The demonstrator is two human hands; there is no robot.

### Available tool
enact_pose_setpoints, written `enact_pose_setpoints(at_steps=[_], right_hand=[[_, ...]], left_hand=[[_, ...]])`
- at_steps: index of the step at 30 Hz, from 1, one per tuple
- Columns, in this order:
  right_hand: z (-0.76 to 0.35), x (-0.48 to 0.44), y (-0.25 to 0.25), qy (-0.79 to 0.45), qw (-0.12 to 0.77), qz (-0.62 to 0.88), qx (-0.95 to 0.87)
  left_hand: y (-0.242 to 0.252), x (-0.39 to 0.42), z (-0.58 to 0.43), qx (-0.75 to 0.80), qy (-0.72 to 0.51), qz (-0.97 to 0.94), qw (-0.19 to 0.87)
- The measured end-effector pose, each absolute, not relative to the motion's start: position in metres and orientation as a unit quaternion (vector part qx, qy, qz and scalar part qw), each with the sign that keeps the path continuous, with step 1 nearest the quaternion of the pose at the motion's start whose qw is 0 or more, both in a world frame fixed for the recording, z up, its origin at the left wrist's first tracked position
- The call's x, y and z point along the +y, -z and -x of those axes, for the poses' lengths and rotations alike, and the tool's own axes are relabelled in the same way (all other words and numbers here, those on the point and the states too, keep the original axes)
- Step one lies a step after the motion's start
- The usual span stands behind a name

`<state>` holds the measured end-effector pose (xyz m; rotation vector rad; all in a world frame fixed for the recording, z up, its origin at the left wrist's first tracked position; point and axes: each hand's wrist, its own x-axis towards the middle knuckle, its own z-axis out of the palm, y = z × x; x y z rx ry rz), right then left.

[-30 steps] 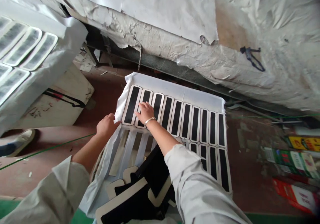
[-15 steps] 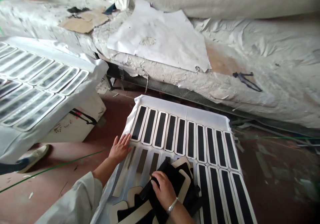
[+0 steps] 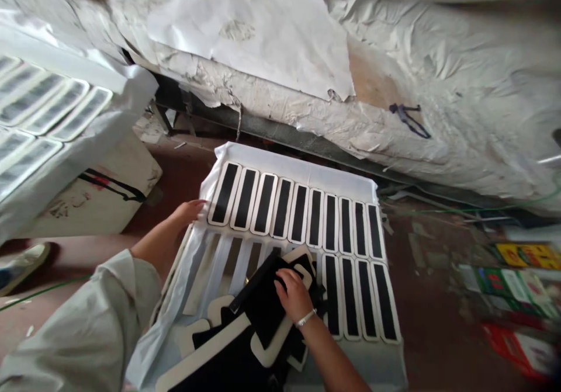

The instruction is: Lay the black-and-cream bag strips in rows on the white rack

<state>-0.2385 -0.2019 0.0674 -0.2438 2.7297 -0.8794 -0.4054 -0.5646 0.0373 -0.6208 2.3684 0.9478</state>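
Observation:
A white sheet (image 3: 289, 167) lies on the floor, bearing neat rows of long black pads with cream borders (image 3: 280, 208). A shorter row of the same pads (image 3: 350, 298) lies at its lower right. My left hand (image 3: 187, 211) touches the sheet's left edge, fingers extended, just beside the leftmost pad. My right hand (image 3: 293, 292), with a silver bangle on its wrist, rests on a loose pile of black-and-cream pieces (image 3: 263, 304). Whether it grips them I cannot tell. The pile's lower part is cut off by the frame's bottom edge.
Pale slats (image 3: 214, 269) lie on the sheet beside the pile. To the left, another white sheet (image 3: 56, 106) holds similar pads. Crumpled white covering (image 3: 394, 146) hangs behind. A shoe (image 3: 24, 266) shows at far left, and printed packets (image 3: 528, 256) lie on the reddish floor at right.
My right hand has moved from the upper pads down onto the pile. My left hand has shifted along the sheet's left edge, and the view has swung slightly.

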Motion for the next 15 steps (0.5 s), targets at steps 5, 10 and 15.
enact_pose_setpoints(at_steps=[5,10,15], right_hand=[[0.23,-0.177,-0.065,0.294,0.153,-0.005,0.943],[0.207,-0.166,-0.058,0.305,0.156,-0.117,0.932],[0.192,-0.168,-0.049,0.377,0.194,-0.174,0.889]], left_hand=[[-0.057,-0.554,0.336,0.877,-0.318,0.304,0.191],[-0.066,-0.456,0.24,0.872,-0.389,0.067,0.291],[-0.068,-0.391,0.206,0.878,-0.323,0.047,0.349]])
